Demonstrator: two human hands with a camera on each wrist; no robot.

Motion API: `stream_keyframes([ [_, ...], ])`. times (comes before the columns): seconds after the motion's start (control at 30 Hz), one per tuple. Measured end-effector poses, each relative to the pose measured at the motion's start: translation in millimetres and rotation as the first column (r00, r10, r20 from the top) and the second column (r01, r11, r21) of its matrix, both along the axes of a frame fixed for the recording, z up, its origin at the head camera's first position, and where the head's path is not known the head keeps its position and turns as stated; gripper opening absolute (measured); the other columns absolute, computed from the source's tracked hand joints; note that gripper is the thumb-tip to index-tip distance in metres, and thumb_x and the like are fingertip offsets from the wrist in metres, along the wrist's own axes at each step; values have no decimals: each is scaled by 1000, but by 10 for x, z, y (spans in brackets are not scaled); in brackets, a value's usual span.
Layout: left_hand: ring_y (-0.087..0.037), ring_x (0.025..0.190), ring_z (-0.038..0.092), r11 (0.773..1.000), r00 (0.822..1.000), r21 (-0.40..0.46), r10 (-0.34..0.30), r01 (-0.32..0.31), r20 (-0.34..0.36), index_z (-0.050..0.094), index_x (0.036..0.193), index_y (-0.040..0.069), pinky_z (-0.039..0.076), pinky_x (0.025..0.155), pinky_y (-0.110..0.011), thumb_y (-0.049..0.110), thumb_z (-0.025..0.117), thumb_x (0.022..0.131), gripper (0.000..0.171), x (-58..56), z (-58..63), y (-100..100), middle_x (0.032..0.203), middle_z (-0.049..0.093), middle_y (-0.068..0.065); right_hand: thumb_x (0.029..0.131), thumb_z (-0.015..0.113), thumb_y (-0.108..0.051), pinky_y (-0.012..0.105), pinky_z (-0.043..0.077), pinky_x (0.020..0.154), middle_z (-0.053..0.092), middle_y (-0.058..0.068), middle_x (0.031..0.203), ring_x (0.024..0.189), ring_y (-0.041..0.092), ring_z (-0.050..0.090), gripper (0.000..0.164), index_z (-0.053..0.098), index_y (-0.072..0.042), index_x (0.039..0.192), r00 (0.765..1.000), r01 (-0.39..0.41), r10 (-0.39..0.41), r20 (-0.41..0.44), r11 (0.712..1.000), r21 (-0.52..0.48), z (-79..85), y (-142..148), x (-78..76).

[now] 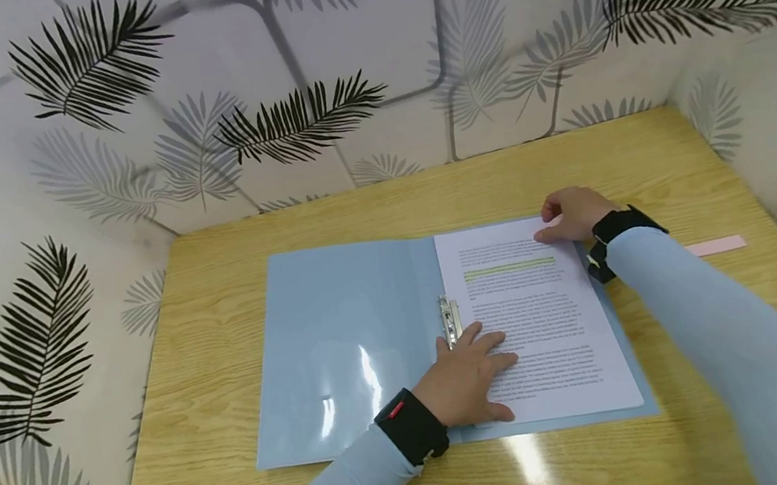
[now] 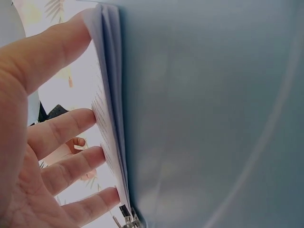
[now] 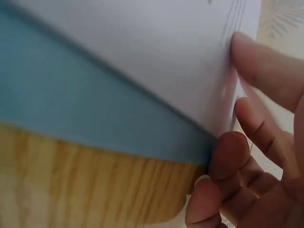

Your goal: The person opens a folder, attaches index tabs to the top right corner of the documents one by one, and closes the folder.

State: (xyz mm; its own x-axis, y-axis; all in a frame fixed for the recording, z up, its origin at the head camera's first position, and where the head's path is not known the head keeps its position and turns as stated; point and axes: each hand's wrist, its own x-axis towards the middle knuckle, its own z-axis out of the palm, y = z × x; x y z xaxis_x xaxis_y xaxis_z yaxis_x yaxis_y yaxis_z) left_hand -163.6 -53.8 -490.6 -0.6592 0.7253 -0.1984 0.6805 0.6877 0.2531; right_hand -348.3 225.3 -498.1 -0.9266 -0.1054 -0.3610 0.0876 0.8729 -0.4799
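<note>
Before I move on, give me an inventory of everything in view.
Wooden table: one, yellow-brown, under the work.
Leaf-print covering: whitish with black and grey leaves, behind and beside the table.
Folder: one, light blue, open on the table.
Printed pages: several, uncountable, white, on the folder's right half.
Highlighted passage: one, yellow-green, upper page.
Metal clip: one, silver, by the fold.
Strip: one, pink, table's right side.
Sleeves: two, light blue, on the arms.
Wrist straps: two, black, one per wrist.
Left hand: one, bare, fingers spread on the pages.
Right hand: one, bare, at the pages' far right corner.
</note>
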Motion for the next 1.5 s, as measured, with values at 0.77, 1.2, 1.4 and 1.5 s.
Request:
stream_keyframes([
  [0.77,-30,140,27,999,1000,29,22,-21,-5,59,134,25,35,92,-70,57,81,67,78,2,-13,-3,148,41,-2,94,59,-30,48,33,92,47,21,123,107,36,41,46,49,0,129,983,169,-144,110,947,-272,-81,306,46],
  [1.2,-31,140,28,999,1000,40,28,-28,11,60,133,24,34,93,-70,56,82,67,77,3,24,2,147,41,-2,69,66,-74,46,39,69,46,22,114,95,39,42,87,52,-8,123,971,224,-220,-92,974,41,-297,79,25],
  [1.4,-32,139,28,998,999,41,35,-36,14,60,133,25,33,93,-70,56,82,66,77,2,18,-6,147,41,-2,72,68,-68,49,39,73,44,22,116,98,40,40,81,51,-8,123,972,233,-232,-41,972,29,-257,39,-1],
  [1.5,-32,139,28,998,999,49,35,-36,25,60,133,25,33,93,-70,55,83,66,77,2,16,-5,147,41,-2,74,68,-68,50,38,77,43,23,118,100,40,39,82,49,-7,125,981,189,-188,-46,982,30,-243,67,25],
])
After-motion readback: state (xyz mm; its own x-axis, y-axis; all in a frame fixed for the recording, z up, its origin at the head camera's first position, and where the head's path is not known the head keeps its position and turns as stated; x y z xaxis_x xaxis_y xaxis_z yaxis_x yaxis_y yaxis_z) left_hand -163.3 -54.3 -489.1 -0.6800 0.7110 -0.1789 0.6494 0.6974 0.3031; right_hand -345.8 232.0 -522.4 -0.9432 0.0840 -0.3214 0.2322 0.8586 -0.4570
